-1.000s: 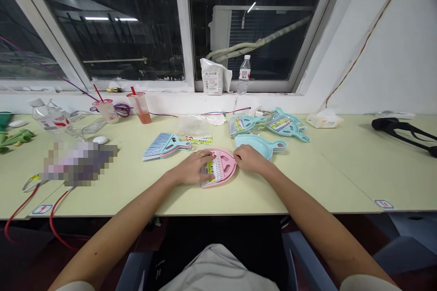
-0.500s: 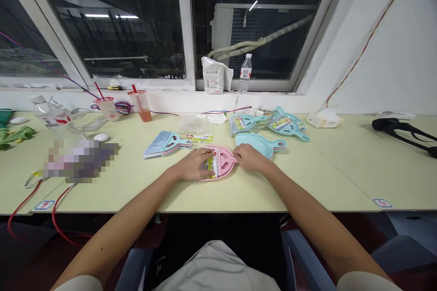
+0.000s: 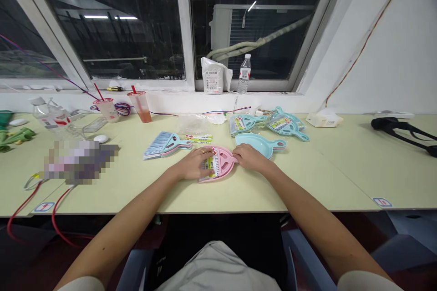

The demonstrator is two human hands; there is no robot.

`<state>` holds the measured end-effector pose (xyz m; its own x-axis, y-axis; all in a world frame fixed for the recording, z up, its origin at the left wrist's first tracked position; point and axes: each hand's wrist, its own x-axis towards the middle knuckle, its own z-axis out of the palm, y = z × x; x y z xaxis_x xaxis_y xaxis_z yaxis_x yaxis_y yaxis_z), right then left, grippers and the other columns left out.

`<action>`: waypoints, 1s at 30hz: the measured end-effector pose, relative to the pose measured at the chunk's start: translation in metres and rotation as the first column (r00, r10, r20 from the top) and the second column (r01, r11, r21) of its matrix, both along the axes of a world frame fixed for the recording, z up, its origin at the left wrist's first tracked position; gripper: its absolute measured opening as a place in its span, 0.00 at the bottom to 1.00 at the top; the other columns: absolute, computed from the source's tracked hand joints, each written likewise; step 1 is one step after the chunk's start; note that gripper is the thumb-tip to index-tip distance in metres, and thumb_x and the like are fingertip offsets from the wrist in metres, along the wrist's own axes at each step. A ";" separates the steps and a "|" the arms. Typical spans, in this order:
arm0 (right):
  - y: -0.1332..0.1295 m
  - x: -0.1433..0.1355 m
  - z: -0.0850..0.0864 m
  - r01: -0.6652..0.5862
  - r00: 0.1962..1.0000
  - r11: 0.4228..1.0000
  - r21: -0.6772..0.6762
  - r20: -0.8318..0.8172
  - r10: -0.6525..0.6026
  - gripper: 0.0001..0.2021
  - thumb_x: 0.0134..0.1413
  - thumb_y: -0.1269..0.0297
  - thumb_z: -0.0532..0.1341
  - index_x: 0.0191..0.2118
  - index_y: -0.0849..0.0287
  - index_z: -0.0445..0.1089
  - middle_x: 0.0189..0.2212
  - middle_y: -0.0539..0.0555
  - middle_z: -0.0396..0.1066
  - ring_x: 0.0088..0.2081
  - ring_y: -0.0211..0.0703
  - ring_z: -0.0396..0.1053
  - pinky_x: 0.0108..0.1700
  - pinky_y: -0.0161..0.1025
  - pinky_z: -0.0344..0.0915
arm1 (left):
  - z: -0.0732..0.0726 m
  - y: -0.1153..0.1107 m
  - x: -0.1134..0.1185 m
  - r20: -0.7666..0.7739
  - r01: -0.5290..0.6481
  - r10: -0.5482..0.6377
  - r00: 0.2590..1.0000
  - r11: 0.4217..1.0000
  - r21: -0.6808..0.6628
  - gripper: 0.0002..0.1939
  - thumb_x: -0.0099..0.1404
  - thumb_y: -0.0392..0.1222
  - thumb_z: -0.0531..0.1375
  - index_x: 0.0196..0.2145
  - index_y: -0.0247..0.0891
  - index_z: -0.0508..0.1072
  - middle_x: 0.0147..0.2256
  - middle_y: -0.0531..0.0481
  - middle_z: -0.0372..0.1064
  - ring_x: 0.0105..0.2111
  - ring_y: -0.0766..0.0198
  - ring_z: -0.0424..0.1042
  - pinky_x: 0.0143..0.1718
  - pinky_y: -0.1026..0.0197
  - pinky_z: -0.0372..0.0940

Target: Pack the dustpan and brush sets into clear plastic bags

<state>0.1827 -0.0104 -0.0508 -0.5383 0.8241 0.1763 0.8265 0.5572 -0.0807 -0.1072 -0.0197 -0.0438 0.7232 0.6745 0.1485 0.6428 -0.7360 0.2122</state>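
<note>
A pink hand brush with a yellow-green label lies in a pink dustpan on the table in front of me. Across the bristle end of the set is my left hand, its thumb on the near side and its fingers on the far side, holding it. The handle end is pinched in the fingers of my right hand, which hide most of the handle. Just behind that hand rests a light-blue dustpan. Left of the set, light-blue brushes lie stacked with a pink one.
Loose yellow-green labels and clear plastic wrap lie behind the pink set. Bagged light-blue sets are at the back right, near a tissue pack. Two drink cups stand back left; a water bottle is on the sill.
</note>
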 end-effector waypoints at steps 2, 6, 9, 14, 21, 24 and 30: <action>-0.001 -0.001 0.001 0.014 1.000 1.000 -0.021 -0.007 -0.014 0.17 0.68 0.71 0.52 0.29 0.58 0.72 0.33 0.57 0.76 0.40 0.47 0.68 0.44 0.40 0.56 | 0.001 -0.001 0.000 0.008 0.002 -0.002 1.000 1.000 -0.005 0.38 0.66 0.58 0.62 0.69 0.41 0.65 0.71 0.41 0.57 0.69 0.42 0.57 0.68 0.43 0.54; -0.002 -0.001 0.004 0.042 0.996 0.999 -0.023 -0.072 -0.044 0.17 0.68 0.70 0.52 0.31 0.58 0.75 0.35 0.57 0.76 0.42 0.47 0.69 0.46 0.40 0.57 | 0.007 -0.004 -0.002 0.061 -0.002 0.002 0.998 1.000 0.007 0.36 0.68 0.58 0.61 0.68 0.41 0.65 0.70 0.40 0.58 0.68 0.43 0.57 0.68 0.42 0.53; 0.002 0.002 0.010 0.102 0.966 0.995 0.020 -0.241 -0.095 0.15 0.68 0.69 0.52 0.36 0.59 0.77 0.38 0.58 0.77 0.44 0.47 0.70 0.49 0.40 0.59 | 0.008 0.000 -0.007 0.175 -0.082 0.066 0.982 0.993 0.086 0.28 0.72 0.56 0.57 0.64 0.42 0.69 0.66 0.41 0.63 0.66 0.47 0.60 0.68 0.42 0.54; 0.028 -0.011 0.027 0.112 0.866 0.991 -0.069 -0.483 -0.131 0.10 0.62 0.69 0.57 0.35 0.59 0.76 0.37 0.55 0.79 0.40 0.44 0.72 0.44 0.38 0.63 | 0.001 0.016 -0.014 0.320 -0.243 0.176 0.931 0.952 0.185 0.16 0.74 0.48 0.53 0.52 0.41 0.75 0.53 0.43 0.73 0.59 0.51 0.68 0.65 0.44 0.58; 0.117 -0.077 0.048 0.204 0.660 0.820 -0.535 -0.544 -0.519 0.03 0.54 0.70 0.65 0.30 0.61 0.71 0.27 0.56 0.75 0.29 0.42 0.73 0.32 0.36 0.65 | 0.003 0.014 -0.010 0.314 -0.284 0.230 0.921 0.949 0.135 0.13 0.73 0.42 0.51 0.41 0.41 0.76 0.44 0.44 0.75 0.47 0.53 0.73 0.46 0.52 0.68; 0.147 -0.097 0.045 0.300 0.620 0.767 -0.567 -0.495 -0.609 0.07 0.52 0.68 0.67 0.29 0.62 0.68 0.20 0.56 0.70 0.27 0.46 0.72 0.31 0.39 0.65 | 0.005 0.011 -0.010 0.301 -0.273 0.226 0.926 0.954 0.124 0.13 0.72 0.41 0.51 0.41 0.41 0.76 0.41 0.45 0.75 0.43 0.54 0.74 0.42 0.53 0.67; 0.163 -0.116 0.036 0.333 0.563 0.748 -0.574 -0.516 -0.646 0.15 0.46 0.61 0.74 0.31 0.59 0.67 0.18 0.52 0.66 0.32 0.50 0.73 0.31 0.38 0.65 | 0.003 0.011 -0.009 0.294 -0.238 0.194 0.936 0.964 0.122 0.13 0.72 0.41 0.52 0.40 0.41 0.76 0.42 0.45 0.75 0.42 0.55 0.74 0.43 0.53 0.67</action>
<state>0.0662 0.1522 -0.0146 0.1052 0.9910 -0.0829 0.5896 -0.1293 -0.7973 -0.1161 -0.0085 -0.0409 0.4778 0.7627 0.4359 0.7218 -0.6237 0.3001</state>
